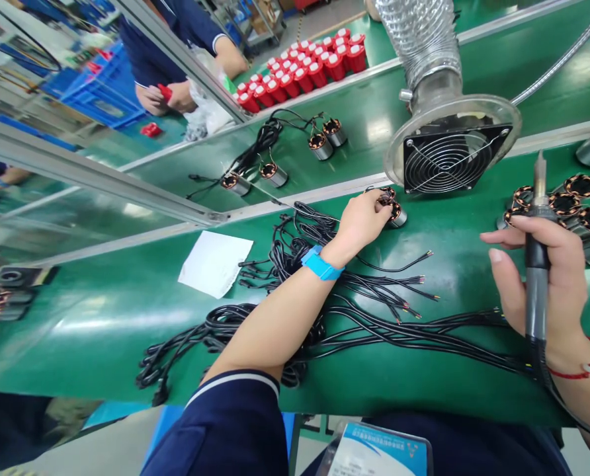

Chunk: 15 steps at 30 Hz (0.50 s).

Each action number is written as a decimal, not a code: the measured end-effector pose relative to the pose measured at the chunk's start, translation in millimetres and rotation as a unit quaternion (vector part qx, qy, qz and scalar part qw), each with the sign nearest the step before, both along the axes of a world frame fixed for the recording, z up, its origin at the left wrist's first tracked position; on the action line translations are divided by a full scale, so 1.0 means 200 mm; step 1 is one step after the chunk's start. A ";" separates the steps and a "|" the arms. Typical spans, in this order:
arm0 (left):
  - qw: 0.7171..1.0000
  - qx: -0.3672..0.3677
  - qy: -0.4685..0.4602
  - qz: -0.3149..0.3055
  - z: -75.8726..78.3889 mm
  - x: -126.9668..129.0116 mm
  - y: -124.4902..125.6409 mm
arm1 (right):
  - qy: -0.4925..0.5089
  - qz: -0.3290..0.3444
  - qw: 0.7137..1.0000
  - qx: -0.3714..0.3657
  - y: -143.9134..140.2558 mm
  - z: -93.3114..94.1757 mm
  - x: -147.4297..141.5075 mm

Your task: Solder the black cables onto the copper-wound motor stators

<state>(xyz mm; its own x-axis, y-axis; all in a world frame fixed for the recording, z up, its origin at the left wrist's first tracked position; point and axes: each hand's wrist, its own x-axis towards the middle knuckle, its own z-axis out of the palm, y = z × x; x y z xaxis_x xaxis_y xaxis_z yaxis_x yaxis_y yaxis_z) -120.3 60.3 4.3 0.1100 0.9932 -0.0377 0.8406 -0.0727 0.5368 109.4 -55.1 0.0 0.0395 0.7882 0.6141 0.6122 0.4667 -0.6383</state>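
Observation:
My left hand [365,219], with a blue wristband, reaches across the bench to a motor stator [398,215] at its far edge. Its fingers are curled onto the stator and partly cover it and another beside it. In my right hand [563,277] is a soldering iron [536,284], held upright with the tip pointing up; the thumb and index finger stand away from the handle. Black power cords [295,258] lie bundled beneath my left forearm. Their stripped ends [414,291] point right, showing coloured wires.
A round fume extractor [448,155] hangs low behind the hands. More stators [580,201] are grouped at right. White paper [215,264] lies left of the cords. Beyond the low rail are stators with cords [274,173], red housings [305,69] and a co-worker's hands [163,98].

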 end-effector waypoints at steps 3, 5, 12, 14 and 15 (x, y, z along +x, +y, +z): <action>1.000 0.000 -0.008 -0.013 -0.01 0.01 -0.01 | -0.004 -0.001 1.000 0.000 -0.01 0.01 0.00; 1.000 0.000 -0.013 -0.020 -0.01 0.02 -0.01 | -0.007 0.000 1.000 0.000 -0.01 0.01 0.00; 1.000 0.002 -0.025 0.002 -0.02 0.00 0.00 | -0.019 -0.010 1.000 -0.012 0.00 0.03 -0.01; 0.999 0.000 -0.033 0.007 -0.01 0.00 0.01 | -0.026 -0.013 1.000 -0.008 0.00 0.03 -0.01; 0.999 -0.003 -0.041 0.007 -0.01 0.00 0.02 | -0.029 -0.014 0.999 -0.008 0.00 0.03 -0.01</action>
<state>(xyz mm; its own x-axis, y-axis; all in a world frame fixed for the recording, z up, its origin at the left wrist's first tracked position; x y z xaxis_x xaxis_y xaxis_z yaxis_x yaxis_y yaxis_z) -120.9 64.0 1.7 0.0995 0.9944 -0.0357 0.7948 -0.0578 0.6041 107.4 -55.8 6.3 0.0266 0.7971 0.6033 0.6602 0.4392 -0.6093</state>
